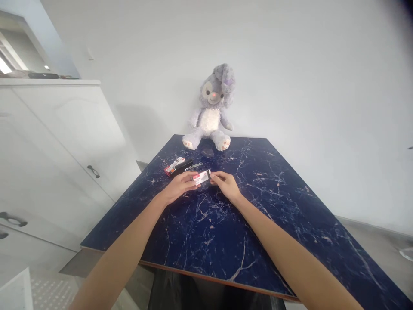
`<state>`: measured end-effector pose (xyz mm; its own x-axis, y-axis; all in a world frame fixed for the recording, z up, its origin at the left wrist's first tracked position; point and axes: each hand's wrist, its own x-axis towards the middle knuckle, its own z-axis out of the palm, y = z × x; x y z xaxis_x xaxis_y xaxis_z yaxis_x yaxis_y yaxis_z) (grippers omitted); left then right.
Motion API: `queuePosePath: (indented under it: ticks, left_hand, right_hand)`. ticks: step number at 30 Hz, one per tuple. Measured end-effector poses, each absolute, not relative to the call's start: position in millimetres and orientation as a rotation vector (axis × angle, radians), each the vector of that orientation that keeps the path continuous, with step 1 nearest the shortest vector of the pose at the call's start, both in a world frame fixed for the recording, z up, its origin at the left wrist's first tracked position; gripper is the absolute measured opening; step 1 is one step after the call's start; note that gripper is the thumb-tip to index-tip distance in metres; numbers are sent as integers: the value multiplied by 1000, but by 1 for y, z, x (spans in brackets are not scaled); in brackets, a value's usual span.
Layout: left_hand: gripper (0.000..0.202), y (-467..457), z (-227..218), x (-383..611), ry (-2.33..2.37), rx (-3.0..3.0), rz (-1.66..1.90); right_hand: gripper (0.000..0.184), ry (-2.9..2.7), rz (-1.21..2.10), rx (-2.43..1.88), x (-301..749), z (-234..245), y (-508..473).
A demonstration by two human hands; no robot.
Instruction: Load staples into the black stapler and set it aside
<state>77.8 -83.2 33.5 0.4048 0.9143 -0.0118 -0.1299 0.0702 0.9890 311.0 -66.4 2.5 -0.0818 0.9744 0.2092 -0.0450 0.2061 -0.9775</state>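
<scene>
A small red-and-white cardboard box (pixel 201 177) with a dark right end is held up between both hands, just above the table. My left hand (pixel 180 187) pinches its left end between thumb and fingers. At the dark right end, the fingertips of my right hand (pixel 226 185) are closed on the box. Just beyond my left hand lies a long black object (pixel 182 167) with a silvery strip, perhaps a stapler. Behind it rests a larger red-and-white box (pixel 174 165). Any print on the boxes is too small to read.
The dark blue marble-patterned table (pixel 206 241) reaches to a pale wall. A lilac plush rabbit (pixel 211 110) sits at its far edge, a dark round item (pixel 207 152) between its feet. White cabinets (pixel 61 146) stand along the left. Below the near edge is a black seat (pixel 206 290).
</scene>
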Motion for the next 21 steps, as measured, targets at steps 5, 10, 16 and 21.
queuePosePath:
  ticks: [5,10,16,21]
  left_hand:
    - [46,-85,31,78,798,1302,868]
    - [49,-85,30,80,828,1367,851]
    - [59,-86,27,84,870,1480,852]
    - [53,-82,28,82,896,1438,895]
  right_hand:
    - [32,-1303,1159,-990,312,-1,-64]
    - [26,-1392,1158,-969,313,2,-68]
    - [38,-1594,1128,-964,315,8,-73]
    - [51,-1706,1018,-970,310,9,-78]
